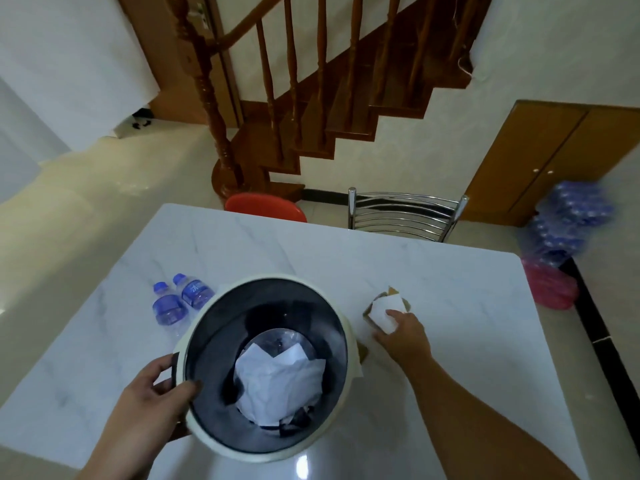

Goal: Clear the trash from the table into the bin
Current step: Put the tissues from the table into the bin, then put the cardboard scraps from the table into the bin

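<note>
A round white bin (341, 318) with a dark inside is held over the white marble table (433, 271). Crumpled white paper (277, 382) lies at its bottom. My left hand (149, 407) grips the bin's near-left rim, thumb inside. My right hand (403, 336) rests on a folded white paper (382, 311) lying on a brown cardboard piece (393, 291), just right of the bin. Two plastic water bottles (181, 299) with blue caps lie on the table to the left of the bin, partly hidden by its rim.
A red stool (265, 206) and a chrome chair back (403, 214) stand at the table's far edge. Packs of bottles (568, 223) and a pink bag (550, 289) sit on the floor at the right. A wooden staircase (311, 116) rises behind.
</note>
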